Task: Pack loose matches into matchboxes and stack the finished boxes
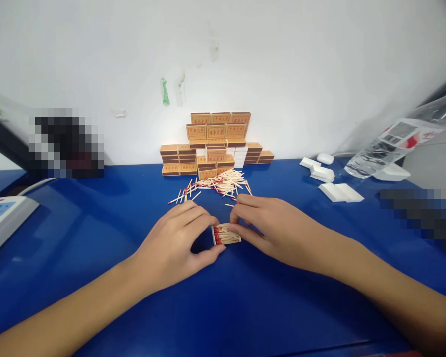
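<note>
A small white matchbox tray [227, 242] lies on the blue table, filled with red-tipped matches [223, 235] whose heads point left. My left hand [184, 233] grips the tray's left end between thumb and forefinger. Over the right end, my right hand [258, 220] has its thumb and fingers closed in a pinch, touching the matches; what the pinch holds is hidden. Just beyond both hands spreads a loose heap of matches [226, 182], with several stray ones to its left.
Stacked yellow-brown matchboxes [216, 132] stand against the white wall. White folded paper pieces [341, 193], a white rounded case [325, 158] and a clear plastic bottle [371, 153] lie at the right. A white device [7, 223] sits at the left edge of the blue table [223, 307].
</note>
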`<state>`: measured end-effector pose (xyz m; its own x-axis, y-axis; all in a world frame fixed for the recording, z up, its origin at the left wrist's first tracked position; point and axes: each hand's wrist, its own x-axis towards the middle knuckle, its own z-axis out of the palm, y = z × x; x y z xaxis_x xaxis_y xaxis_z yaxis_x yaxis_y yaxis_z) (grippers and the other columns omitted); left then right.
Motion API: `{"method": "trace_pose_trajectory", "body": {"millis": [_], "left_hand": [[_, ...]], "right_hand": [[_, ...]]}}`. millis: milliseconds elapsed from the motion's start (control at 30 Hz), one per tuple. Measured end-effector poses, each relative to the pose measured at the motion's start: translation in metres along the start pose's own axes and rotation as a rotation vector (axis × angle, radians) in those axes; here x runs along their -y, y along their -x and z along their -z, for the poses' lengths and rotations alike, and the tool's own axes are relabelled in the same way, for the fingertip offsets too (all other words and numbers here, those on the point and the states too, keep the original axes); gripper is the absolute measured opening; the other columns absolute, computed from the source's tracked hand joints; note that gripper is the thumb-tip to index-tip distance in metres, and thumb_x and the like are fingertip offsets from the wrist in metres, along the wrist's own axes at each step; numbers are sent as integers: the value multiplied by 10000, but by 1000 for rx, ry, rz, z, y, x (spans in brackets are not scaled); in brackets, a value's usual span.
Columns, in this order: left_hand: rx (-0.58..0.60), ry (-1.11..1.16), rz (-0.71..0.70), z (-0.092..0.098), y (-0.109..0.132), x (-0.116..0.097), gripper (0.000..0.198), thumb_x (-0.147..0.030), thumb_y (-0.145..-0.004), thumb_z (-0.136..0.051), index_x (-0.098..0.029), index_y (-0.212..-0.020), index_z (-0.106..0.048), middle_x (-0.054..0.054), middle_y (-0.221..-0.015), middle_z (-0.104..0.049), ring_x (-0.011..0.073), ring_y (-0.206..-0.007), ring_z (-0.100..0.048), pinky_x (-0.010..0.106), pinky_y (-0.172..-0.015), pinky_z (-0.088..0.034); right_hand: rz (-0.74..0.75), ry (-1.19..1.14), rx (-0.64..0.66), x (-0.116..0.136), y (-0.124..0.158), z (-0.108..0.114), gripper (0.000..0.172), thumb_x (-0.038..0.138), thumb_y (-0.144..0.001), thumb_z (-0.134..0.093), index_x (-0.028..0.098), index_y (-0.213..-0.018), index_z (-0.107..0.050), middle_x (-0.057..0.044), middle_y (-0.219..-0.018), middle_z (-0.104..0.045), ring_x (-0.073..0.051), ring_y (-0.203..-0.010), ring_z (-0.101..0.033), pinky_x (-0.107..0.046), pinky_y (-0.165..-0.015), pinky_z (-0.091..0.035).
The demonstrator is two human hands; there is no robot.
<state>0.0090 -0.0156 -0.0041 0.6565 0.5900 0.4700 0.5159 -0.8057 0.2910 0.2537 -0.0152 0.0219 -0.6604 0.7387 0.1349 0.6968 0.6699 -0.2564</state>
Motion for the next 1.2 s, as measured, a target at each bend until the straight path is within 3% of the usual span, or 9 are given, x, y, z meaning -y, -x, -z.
{"method": "trace_pose_trajectory", "body": {"millis": [200, 500, 1000, 1200], "left_hand": [[36, 10, 12, -1, 2, 1, 172, -292, -941, -757, -173, -1048, -694, 61, -986, -733, 244, -923, -657, 420, -855, -546], [102, 66, 71, -3, 2, 2, 165, -310, -954, -741, -192, -1060, -693, 57, -995, -725, 249, -942, -645, 428, -869, -542], [115, 80, 65, -3, 1, 3, 198, -314, -932, -767, -186, -1062, -690, 60, -994, -713, 253, -939, -638, 430, -854, -543], [108, 71, 63, -3, 1, 2, 194, -322, -932, -768, -186, -1045, -689, 57, -986, -717, 249, -934, -639, 432, -853, -545]], "right_hand": [[6, -45, 72, 5, 0, -1, 183, 244, -1067, -545, 177, -968, -684, -65, -1004, -666, -183, -802, -635, -333, -715, -459], [29, -141, 133, 5, 2, 1, 262, 356, -1103, -526, 176, -1022, -699, -55, -995, -650, -201, -860, -649, -349, -784, -504], [70, -61, 109, 0, 1, -2, 197, 165, -1064, -522, 168, -1078, -719, -64, -1014, -620, -177, -779, -617, -322, -707, -461], [61, -48, 83, 0, 2, -2, 190, 249, -1070, -560, 166, -1012, -721, -45, -959, -611, -172, -753, -603, -327, -681, -441]]}}
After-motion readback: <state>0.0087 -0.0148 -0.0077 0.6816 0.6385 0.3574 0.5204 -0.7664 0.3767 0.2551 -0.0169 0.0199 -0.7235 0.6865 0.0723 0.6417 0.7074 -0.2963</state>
